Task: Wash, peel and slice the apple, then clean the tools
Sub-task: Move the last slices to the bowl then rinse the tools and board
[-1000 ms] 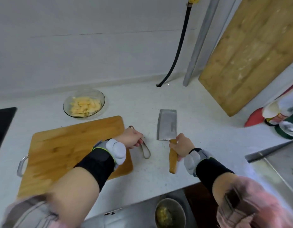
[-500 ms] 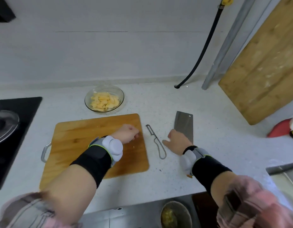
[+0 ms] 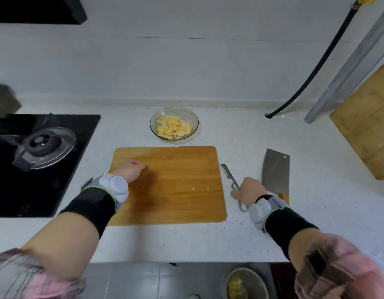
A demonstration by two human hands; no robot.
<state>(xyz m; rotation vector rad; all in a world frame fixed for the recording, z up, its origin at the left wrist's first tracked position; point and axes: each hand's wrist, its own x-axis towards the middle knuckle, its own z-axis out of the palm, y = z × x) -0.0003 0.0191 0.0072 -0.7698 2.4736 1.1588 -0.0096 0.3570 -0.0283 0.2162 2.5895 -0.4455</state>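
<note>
My left hand (image 3: pixel 130 172) rests curled on the board (image 3: pixel 182 180), holding nothing. My right hand (image 3: pixel 249 190) grips the peeler (image 3: pixel 230 176), cleaver (image 3: pixel 275 171) just beside it; apple slices (image 3: pixel 173 127) sit in the bowl (image 3: pixel 194 119) beyond both hands.

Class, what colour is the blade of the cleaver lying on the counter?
Plain silver-grey metal; the cleaver shows best in the head view.

Two boards are in sight: one cutting board (image 3: pixel 171 184) flat on the counter and a second board (image 3: pixel 368 130) leaning at the right. There is one glass bowl (image 3: pixel 174 123) of apple slices (image 3: pixel 173 127), too heaped to count, one peeler (image 3: pixel 231 178), one cleaver (image 3: pixel 275 171) and one stove burner (image 3: pixel 43 145). Two hands show, the left hand (image 3: pixel 130 170) and the right hand (image 3: pixel 250 189), each with one wrist band.
</note>
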